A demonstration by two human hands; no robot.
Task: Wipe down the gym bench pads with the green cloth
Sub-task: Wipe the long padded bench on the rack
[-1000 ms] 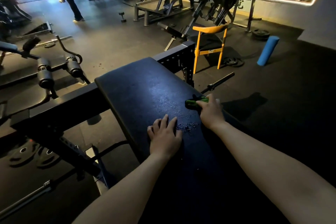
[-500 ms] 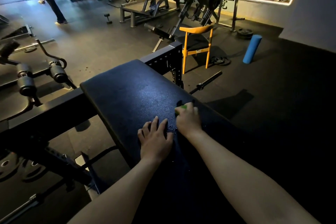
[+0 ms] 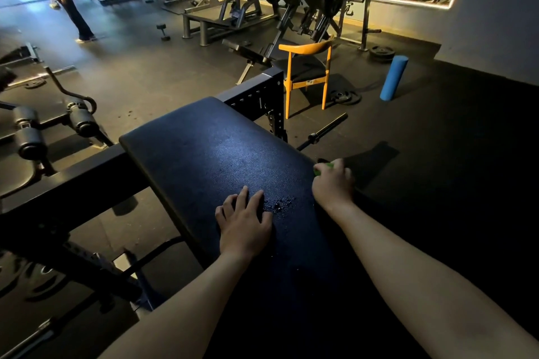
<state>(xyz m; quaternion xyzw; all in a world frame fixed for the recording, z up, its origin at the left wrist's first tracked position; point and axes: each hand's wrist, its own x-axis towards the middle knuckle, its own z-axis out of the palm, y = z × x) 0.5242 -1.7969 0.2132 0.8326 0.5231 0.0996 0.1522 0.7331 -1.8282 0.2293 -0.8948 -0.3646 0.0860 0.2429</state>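
- The left hand (image 3: 245, 224) was laid flat on the dark bench pad (image 3: 210, 154), palm down, fingers straight and slightly spread; nothing was held in it.
- The right hand (image 3: 332, 185) was seen at the pad's right edge, its fingers curled tight round the green cloth (image 3: 324, 167).
- Only a small bright strip of the cloth was shown beyond the knuckles, and the rest was hidden inside the grip.
- The cloth was held right at the rim of the pad. Whether it was pressed on the top face or on the side could not be told.
- A patch of droplets (image 3: 280, 203) was caught glistening on the pad — just beside the left fingertips, between the two hands.
- Past the pad's far end, a black perforated frame (image 3: 256, 90) was seen.
- A barbell (image 3: 326, 128) was found lying on the dark floor to the right of the pad.
- An orange chair (image 3: 306, 76) was placed beyond the frame, with a weight plate (image 3: 345, 96) flat on the floor near its legs.
- A blue foam roller (image 3: 393, 79) was stood upright near the wall.
- Off to the left, padded leg rollers (image 3: 29, 140) were seen — and far back, a person (image 3: 62, 0) was on their feet, with a dumbbell (image 3: 163, 32) on the floor to their right.
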